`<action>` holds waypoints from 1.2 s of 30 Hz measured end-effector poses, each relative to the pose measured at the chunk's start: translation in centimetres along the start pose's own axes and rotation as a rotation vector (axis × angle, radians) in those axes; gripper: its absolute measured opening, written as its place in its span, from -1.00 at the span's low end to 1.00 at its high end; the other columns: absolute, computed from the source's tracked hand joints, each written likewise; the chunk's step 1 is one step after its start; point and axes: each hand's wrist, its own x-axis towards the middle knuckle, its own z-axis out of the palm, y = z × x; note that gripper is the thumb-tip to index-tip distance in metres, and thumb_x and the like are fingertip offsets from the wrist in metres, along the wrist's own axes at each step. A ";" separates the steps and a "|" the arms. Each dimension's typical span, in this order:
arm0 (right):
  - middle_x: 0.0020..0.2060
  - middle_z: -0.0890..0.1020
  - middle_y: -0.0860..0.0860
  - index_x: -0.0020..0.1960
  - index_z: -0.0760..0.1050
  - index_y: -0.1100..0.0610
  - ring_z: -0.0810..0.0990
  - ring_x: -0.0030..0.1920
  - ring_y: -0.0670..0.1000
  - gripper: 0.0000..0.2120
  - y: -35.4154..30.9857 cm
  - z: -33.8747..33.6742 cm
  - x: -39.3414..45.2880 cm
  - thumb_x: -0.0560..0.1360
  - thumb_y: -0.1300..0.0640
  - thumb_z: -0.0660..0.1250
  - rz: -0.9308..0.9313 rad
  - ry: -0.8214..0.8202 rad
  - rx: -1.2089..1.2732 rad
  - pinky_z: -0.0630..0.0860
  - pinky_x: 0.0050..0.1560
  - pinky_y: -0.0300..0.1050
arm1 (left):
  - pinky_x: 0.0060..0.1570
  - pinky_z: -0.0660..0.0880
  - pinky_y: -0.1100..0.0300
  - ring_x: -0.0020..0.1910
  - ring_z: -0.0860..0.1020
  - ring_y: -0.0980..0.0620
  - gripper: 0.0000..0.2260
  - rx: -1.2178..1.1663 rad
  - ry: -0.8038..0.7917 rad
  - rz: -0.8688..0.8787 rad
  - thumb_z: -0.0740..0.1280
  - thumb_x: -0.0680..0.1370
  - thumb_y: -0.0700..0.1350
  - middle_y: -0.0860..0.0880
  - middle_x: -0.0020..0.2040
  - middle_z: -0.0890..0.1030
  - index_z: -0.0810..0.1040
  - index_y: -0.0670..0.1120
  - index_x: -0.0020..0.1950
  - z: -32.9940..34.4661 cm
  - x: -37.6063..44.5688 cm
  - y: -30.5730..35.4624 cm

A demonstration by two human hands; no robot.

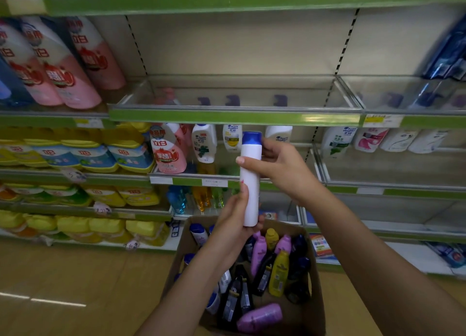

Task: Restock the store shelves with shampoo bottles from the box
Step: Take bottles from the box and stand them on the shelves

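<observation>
A white shampoo bottle with a blue cap (250,184) stands upright in the air in front of the shelves, above the box. My left hand (234,222) grips its lower end from the left. My right hand (280,166) holds its upper half from the right, thumb across the front. Below lies an open cardboard box (314,300) with several bottles in purple, black, yellow and white. Straight ahead is a bare shelf with a green front strip (234,117). On the shelf below stand white shampoo bottles (204,142).
Pink detergent pouches (63,65) fill the upper left shelf, yellow and blue pouches (75,154) the left shelves lower down. More white bottles (338,140) stand on the right middle shelf. Blue packs (448,55) lean at the upper right. The floor (75,285) is tan.
</observation>
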 end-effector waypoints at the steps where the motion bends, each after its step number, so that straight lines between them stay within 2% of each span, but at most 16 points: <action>1: -0.05 0.68 0.01 0.10 0.55 0.10 0.66 -0.06 -0.08 -0.73 -0.1 -0.1 0.0 0.42 0.17 0.49 0.000 -0.006 0.016 0.62 0.00 -0.18 | -0.26 0.50 0.17 -0.21 0.52 0.00 -0.45 -0.017 -0.021 -0.025 0.30 0.38 0.22 -0.15 0.00 0.49 0.46 -0.09 0.24 -0.3 0.0 0.2; 4: -0.02 0.69 0.10 0.13 0.57 0.19 0.68 -0.01 0.04 -0.73 -0.5 -0.7 0.1 0.44 0.18 0.45 0.004 -0.029 0.080 0.63 0.03 -0.07 | -0.36 0.52 0.21 -0.18 0.57 -0.03 -0.54 -0.128 -0.128 -0.086 0.30 0.44 0.09 -0.19 0.03 0.58 0.49 -0.16 0.24 -1.5 -0.1 1.0; 6: 0.03 0.68 0.16 0.17 0.55 0.24 0.67 0.04 0.11 -0.68 -0.6 -1.1 0.2 0.45 0.18 0.43 0.017 -0.061 0.135 0.62 0.06 -0.01 | -0.37 0.55 0.21 -0.19 0.62 -0.05 -0.56 -0.154 -0.136 -0.059 0.31 0.42 0.01 -0.18 0.00 0.62 0.49 -0.20 0.22 -2.0 -0.1 1.4; 8: 0.06 0.67 0.19 0.19 0.53 0.26 0.67 0.05 0.13 -0.66 -0.9 -1.3 0.4 0.44 0.18 0.41 0.027 -0.090 0.186 0.62 0.07 -0.02 | -0.37 0.56 0.20 -0.20 0.64 -0.04 -0.56 -0.121 -0.112 -0.002 0.32 0.40 -0.01 -0.15 -0.04 0.65 0.50 -0.20 0.21 -1.9 -0.1 1.7; 12: -0.03 0.71 0.07 0.12 0.57 0.17 0.68 -0.02 0.03 -0.81 -1.2 -1.5 0.9 0.50 0.25 0.34 0.014 -0.102 0.236 0.63 0.03 -0.10 | -0.22 0.63 0.05 -0.07 0.63 -0.08 -0.57 -0.046 -0.034 0.117 0.37 0.39 -0.05 -0.18 0.06 0.62 0.48 -0.22 0.19 -1.0 -0.3 1.9; 15: -0.02 0.72 0.01 0.14 0.55 0.12 0.70 -0.02 -0.01 -0.79 -1.0 -1.2 1.0 0.52 0.24 0.34 0.010 -0.086 0.226 0.63 -0.05 -0.14 | -0.18 0.63 -0.02 -0.10 0.65 -0.04 -0.58 -0.006 0.071 0.193 0.42 0.34 -0.06 -0.10 0.01 0.65 0.46 -0.21 0.12 -0.3 -0.4 2.0; 20: 0.01 0.71 0.02 0.17 0.52 0.14 0.70 -0.02 -0.01 -0.78 -0.8 -0.6 1.1 0.53 0.21 0.34 0.014 -0.041 0.235 0.62 -0.13 -0.16 | -0.06 0.60 -0.15 -0.02 0.66 -0.06 -0.53 0.101 0.183 0.247 0.49 0.28 0.00 -0.08 0.02 0.66 0.45 -0.16 0.08 0.1 -0.6 1.8; 23: 0.01 0.71 0.04 0.16 0.53 0.15 0.70 -0.03 0.01 -0.80 -1.1 -0.7 1.3 0.53 0.21 0.34 0.010 -0.024 0.230 0.63 -0.11 -0.15 | -0.07 0.61 -0.09 -0.01 0.66 -0.06 -0.55 0.077 0.149 0.234 0.48 0.33 -0.02 -0.08 0.03 0.66 0.47 -0.17 0.12 0.2 -0.7 2.0; 29: 0.01 0.71 0.09 0.17 0.54 0.20 0.70 -0.04 0.03 -0.77 -1.7 -1.3 1.9 0.52 0.22 0.35 0.020 -0.041 0.209 0.62 -0.13 -0.14 | -0.02 0.61 0.06 0.00 0.66 -0.03 -0.77 0.130 0.097 0.238 0.33 0.50 -0.10 -0.06 -0.05 0.68 0.51 -0.14 0.12 -1.1 -1.2 2.6; 36: 0.03 0.69 0.04 0.21 0.51 0.15 0.68 -0.01 -0.03 -0.76 -2.1 -1.2 2.1 0.55 0.17 0.31 0.049 -0.145 0.227 0.61 -0.07 -0.18 | 0.01 0.59 0.03 -0.02 0.66 -0.03 -0.87 0.214 0.128 0.286 0.33 0.52 -0.18 -0.06 -0.07 0.70 0.52 -0.14 0.06 -1.3 -1.4 3.0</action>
